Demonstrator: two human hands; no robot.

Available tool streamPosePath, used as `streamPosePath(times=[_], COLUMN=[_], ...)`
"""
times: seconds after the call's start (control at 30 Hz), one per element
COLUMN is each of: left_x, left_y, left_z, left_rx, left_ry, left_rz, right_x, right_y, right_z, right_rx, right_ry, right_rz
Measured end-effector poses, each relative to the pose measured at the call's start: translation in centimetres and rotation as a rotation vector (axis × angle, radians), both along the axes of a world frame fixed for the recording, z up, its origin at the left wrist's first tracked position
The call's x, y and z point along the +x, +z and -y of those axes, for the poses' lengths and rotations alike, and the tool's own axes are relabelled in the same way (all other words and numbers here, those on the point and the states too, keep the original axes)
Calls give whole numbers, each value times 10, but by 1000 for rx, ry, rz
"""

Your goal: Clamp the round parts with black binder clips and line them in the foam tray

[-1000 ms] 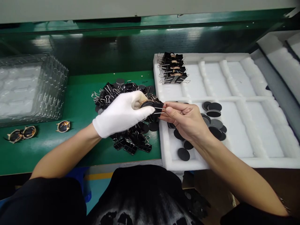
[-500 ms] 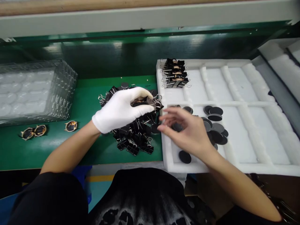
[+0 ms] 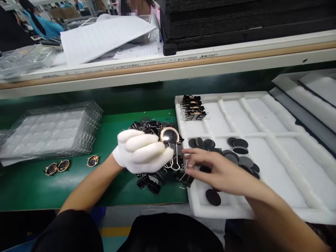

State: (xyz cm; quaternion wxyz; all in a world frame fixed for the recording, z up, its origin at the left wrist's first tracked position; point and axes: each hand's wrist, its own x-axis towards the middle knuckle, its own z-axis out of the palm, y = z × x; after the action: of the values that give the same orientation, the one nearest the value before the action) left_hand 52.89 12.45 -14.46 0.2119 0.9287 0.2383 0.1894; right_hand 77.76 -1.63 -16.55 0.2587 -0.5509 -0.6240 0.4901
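My left hand (image 3: 141,150), in a white glove, is closed around a round copper-rimmed disc (image 3: 169,135) with a black binder clip (image 3: 176,154) clamped on it, held above a heap of black binder clips (image 3: 154,175) on the green bench. My right hand (image 3: 217,171), bare, has its fingers stretched out flat, reaching left over the near left compartment of a white foam tray (image 3: 262,196), fingertips close to the clip heap. Black round discs (image 3: 236,154) lie scattered in that compartment. A short row of clipped discs (image 3: 193,106) stands in the tray's far left compartment.
A stack of clear plastic blister trays (image 3: 49,131) sits at the left. Up to three copper-rimmed discs (image 3: 68,163) lie loose on the green mat before it. A shelf (image 3: 168,66) overhead carries papers and black foam. More white foam trays (image 3: 312,98) are at the right.
My right hand let go of the clip and dropped toward the tray. My left hand turned the clipped disc face up. The view tilted upward, revealing the shelf.
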Motion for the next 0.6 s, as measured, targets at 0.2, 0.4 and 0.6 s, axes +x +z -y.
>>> streamPosePath(times=[0.2,0.4,0.6], left_x=[5,16,29], left_y=[1,-18,-29], left_z=[-1,6,20], left_rx=[100,157,-238], left_ry=[-21,-57,373], left_rz=[11,325,671], right_x=[19,1,4], right_y=[-4,-17,-18], right_z=[-22,-25,-26], right_rx=[-189,-64,4], right_ry=[-267,-469,-420], right_rz=[-352,-427,-603])
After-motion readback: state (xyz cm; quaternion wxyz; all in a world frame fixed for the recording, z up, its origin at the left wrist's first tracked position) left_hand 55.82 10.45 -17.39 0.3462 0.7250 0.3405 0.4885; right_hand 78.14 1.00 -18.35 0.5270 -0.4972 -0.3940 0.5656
